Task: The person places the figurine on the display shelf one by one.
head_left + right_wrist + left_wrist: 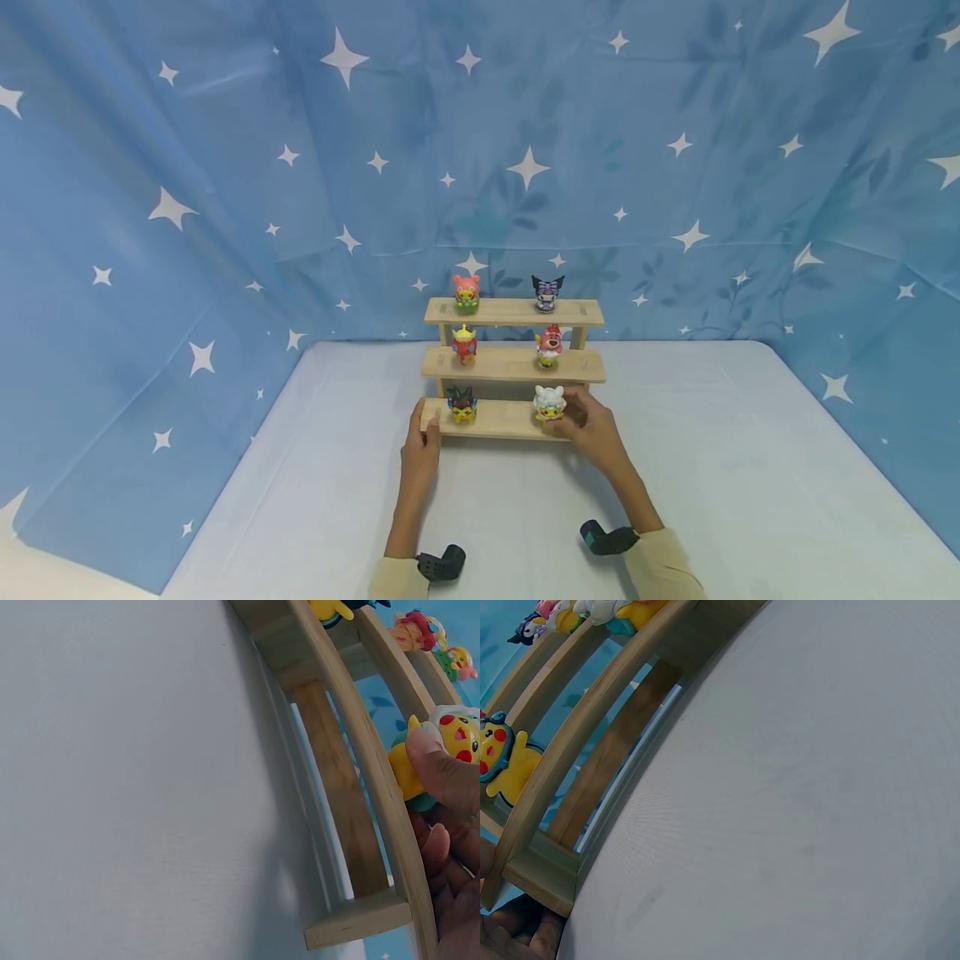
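A three-tier wooden display rack (506,418) stands on the white table with two small figurines on each step. At the left end of its lowest step, my left hand (420,450) grips the board, thumb at the front; the left wrist view shows its fingers (547,934) by the rack's foot. My right hand (594,429) pinches a yellow figurine with a white hood (550,403) at the right of that step. In the right wrist view, the thumb (442,769) lies against this figurine's body. A yellow figurine with a black hood (462,406) stands on the left of the same step.
The middle step holds a red-and-blue figurine (464,344) and a red-hatted one (549,346). On top are a pink-hooded figurine (467,293) and a black-eared one (547,293). A blue star-patterned curtain (480,167) hangs behind the white table (345,467).
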